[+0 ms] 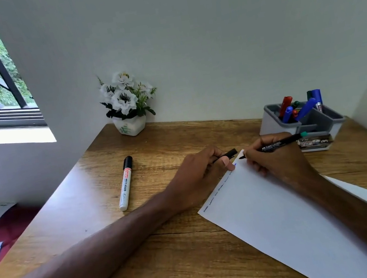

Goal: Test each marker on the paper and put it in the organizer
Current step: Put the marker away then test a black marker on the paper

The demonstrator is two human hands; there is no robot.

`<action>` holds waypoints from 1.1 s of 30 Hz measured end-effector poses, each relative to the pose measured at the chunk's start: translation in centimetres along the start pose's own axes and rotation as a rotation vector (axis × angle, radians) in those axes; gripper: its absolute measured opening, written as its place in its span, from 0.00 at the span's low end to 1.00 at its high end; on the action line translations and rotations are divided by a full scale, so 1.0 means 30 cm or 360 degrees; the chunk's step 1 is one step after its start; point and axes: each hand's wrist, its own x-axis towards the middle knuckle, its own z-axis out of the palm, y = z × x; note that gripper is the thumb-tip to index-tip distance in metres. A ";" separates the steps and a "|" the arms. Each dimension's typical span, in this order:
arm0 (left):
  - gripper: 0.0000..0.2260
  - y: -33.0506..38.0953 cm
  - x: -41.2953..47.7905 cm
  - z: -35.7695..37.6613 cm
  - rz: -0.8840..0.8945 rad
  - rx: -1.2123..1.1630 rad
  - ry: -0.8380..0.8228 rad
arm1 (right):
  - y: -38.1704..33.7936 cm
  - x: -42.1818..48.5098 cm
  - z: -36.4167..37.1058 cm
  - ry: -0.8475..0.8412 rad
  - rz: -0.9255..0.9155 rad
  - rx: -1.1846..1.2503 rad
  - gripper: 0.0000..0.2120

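Black pen [272,146] in right hand [277,162]; left hand [196,177] pinches cap [230,153]

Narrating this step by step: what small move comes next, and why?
Probably draw a short test stroke with the pen on the paper: the right hand holds it uncapped, tip at the far corner, while the left hand holds the cap.

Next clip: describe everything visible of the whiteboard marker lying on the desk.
The whiteboard marker has a white barrel printed WHITE BOARD beside a red logo patch, and a black cap fitted on. It looks plastic. It lies flat on the wooden desk, cap end toward the wall, left of the left hand and apart from it. Only the desk touches it.
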 end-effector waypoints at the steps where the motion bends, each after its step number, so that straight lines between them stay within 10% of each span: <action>1: 0.11 0.002 0.000 0.000 -0.0004 0.0001 0.0004 | 0.002 -0.001 0.000 -0.0003 -0.0002 -0.0020 0.07; 33: 0.09 0.008 -0.004 -0.003 0.0011 -0.0052 0.0005 | -0.005 -0.001 0.005 -0.0020 -0.0038 -0.0167 0.06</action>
